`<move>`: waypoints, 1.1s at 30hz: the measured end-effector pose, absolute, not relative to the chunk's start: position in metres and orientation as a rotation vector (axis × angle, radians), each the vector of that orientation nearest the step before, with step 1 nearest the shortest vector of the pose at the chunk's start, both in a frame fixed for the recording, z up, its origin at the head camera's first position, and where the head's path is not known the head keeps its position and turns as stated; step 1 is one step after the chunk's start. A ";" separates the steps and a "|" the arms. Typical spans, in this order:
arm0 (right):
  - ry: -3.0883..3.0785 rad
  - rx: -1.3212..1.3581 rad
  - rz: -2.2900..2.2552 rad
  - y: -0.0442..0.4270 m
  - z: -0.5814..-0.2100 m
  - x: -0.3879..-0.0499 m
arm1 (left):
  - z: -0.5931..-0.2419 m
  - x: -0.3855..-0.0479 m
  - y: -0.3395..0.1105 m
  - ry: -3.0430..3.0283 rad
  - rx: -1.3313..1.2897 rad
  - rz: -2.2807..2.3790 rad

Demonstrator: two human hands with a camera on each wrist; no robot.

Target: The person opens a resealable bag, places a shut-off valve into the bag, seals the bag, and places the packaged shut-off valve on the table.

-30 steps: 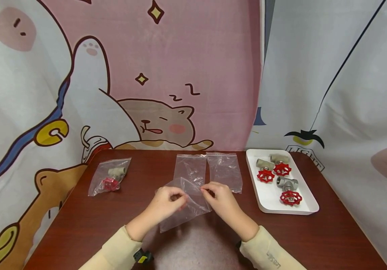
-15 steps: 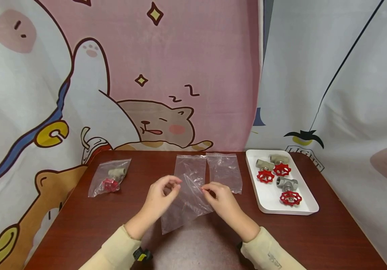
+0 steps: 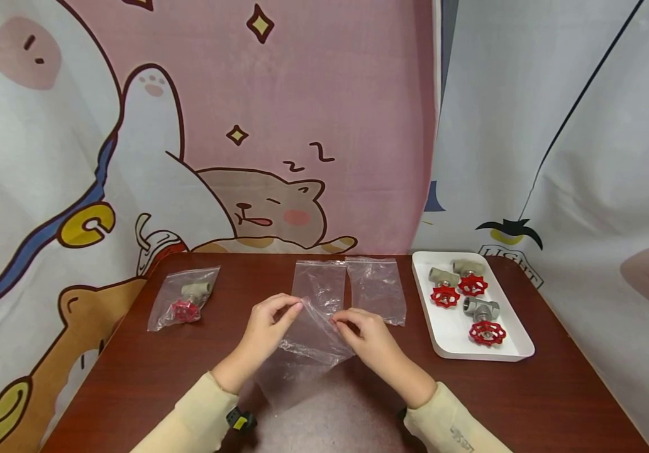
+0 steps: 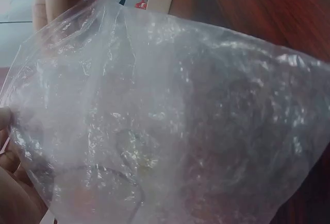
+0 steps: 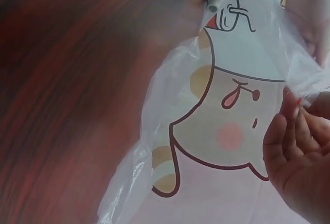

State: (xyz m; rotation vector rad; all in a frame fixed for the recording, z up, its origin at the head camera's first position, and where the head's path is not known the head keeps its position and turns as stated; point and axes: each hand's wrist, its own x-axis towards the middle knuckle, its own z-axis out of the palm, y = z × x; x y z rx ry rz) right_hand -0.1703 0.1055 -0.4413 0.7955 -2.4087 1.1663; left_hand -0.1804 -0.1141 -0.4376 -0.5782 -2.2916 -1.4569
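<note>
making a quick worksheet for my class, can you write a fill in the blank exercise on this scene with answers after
The white tray holds ____ valves.
Their handwheels are ____.
The left hand and right hand pinch one clear bag, with ____ flat bags lying beyond it.
A bagged valve lies on the person's ____ side of the table.

Missing words: three; red; two; left.

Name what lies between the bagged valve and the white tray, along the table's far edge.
Two clear bags lie side by side between the bagged valve and white tray, in the head view.
</note>
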 end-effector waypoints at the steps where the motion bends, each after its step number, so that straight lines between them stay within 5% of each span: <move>1: -2.405 0.786 1.151 0.106 -0.441 -0.171 | -0.437 -0.180 -0.114 -2.285 -0.575 -1.462; 19: -2.165 1.169 1.107 0.093 -0.432 -0.171 | -0.419 -0.177 -0.107 -2.224 -0.826 -1.392; 33: -2.328 1.186 0.977 0.101 -0.424 -0.166 | -0.422 -0.177 -0.113 -2.217 -0.879 -1.337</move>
